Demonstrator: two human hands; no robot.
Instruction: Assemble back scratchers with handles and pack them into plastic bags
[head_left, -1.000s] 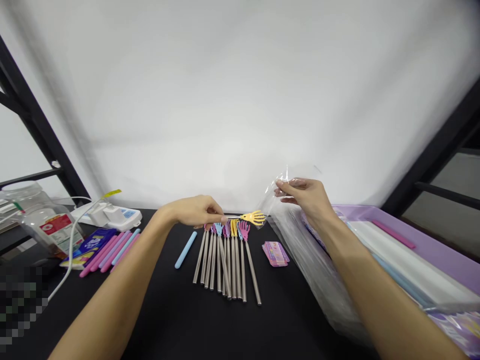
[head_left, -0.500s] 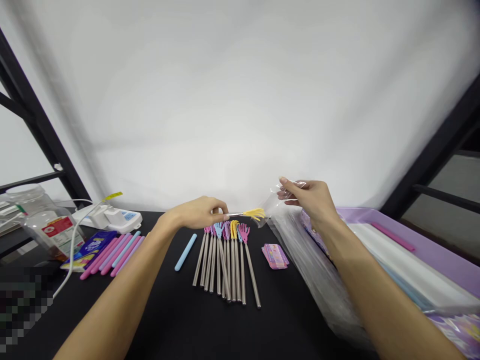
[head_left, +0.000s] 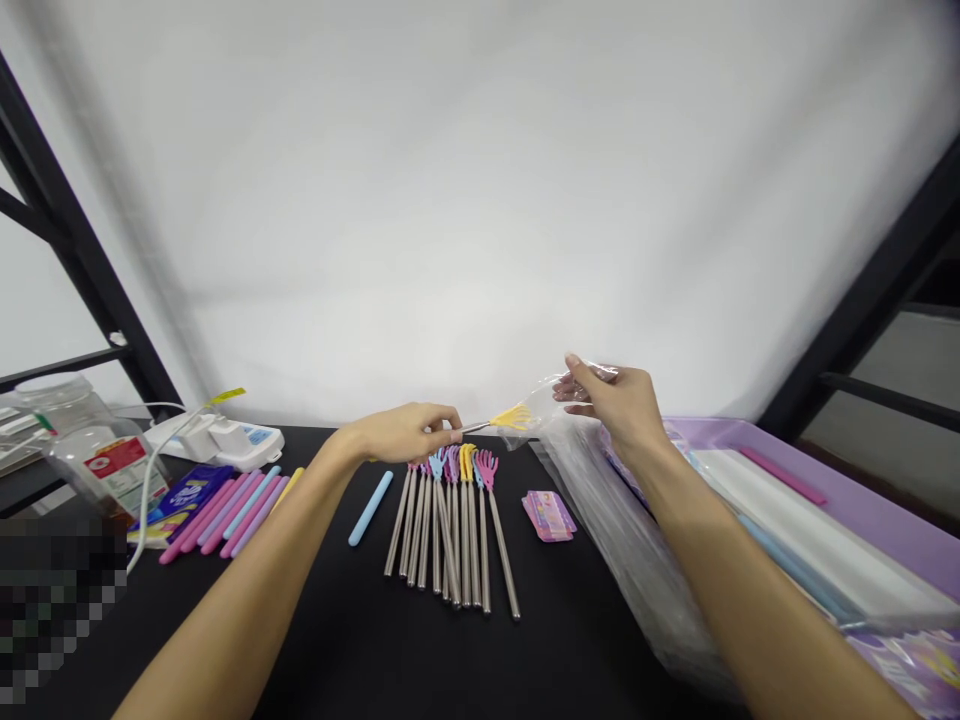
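Note:
My left hand (head_left: 409, 432) is closed around the metal rod of a back scratcher (head_left: 512, 417), whose yellow claw head points right. My right hand (head_left: 616, 402) pinches a clear plastic bag (head_left: 546, 392) near its edge. The yellow head appears to be at or inside the bag's mouth; the thin film makes this hard to tell. Below lies a row of several back scratchers (head_left: 454, 530) with metal rods and pink, purple, blue and yellow heads. One blue handle tube (head_left: 371, 508) lies left of them, and pink printed cards (head_left: 549, 516) lie to their right.
Several coloured handle tubes (head_left: 225, 515) lie at the left beside a blue packet (head_left: 184, 500), a power strip (head_left: 251, 445) and a clear jar (head_left: 97, 450). A stack of clear bags (head_left: 622, 540) rests against a purple bin (head_left: 720, 432) at the right.
The yellow back scratcher's head has tilted slightly upward, and the bag now overlaps it more. My left hand has shifted slightly right and down.

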